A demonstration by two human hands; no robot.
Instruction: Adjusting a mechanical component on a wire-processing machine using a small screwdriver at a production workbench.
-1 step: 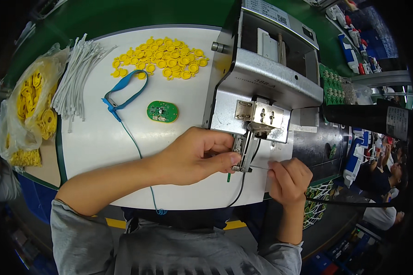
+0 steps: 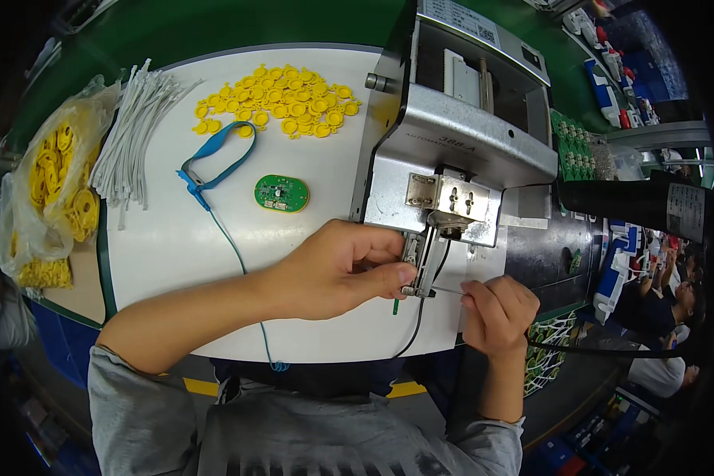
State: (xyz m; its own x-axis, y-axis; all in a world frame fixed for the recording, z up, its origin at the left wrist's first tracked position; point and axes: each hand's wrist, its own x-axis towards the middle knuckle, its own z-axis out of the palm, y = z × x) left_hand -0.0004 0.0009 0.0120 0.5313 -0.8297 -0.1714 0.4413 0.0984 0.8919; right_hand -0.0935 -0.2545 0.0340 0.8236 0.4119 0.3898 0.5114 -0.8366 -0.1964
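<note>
A grey metal machine [image 2: 472, 139] stands at the right of the white work surface. From its front a narrow metal arm [image 2: 424, 274] reaches toward me. My left hand [image 2: 341, 266] is closed on this arm, thumb across its near end and fingers curled behind it. Just below the thumb a green strip [image 2: 396, 306] pokes out; the rest of it is hidden. Between thumb and fingertips, my right hand [image 2: 500, 311] pinches a thin metal rod [image 2: 447, 290]. The rod's far end meets the near end of the arm; its exact contact point is too small to make out.
Yellow plastic rings [image 2: 293, 99] lie heaped at the back. A green oval circuit board [image 2: 282, 193], a blue wrist strap [image 2: 214, 147] and white cable ties [image 2: 135, 127] lie leftward. Beyond them sits a bag [image 2: 55, 166] of yellow parts. A black bar [image 2: 635, 208] juts in from the right.
My right hand and the thin metal rod have shifted very slightly to the left. My left hand stays in place on the arm.
</note>
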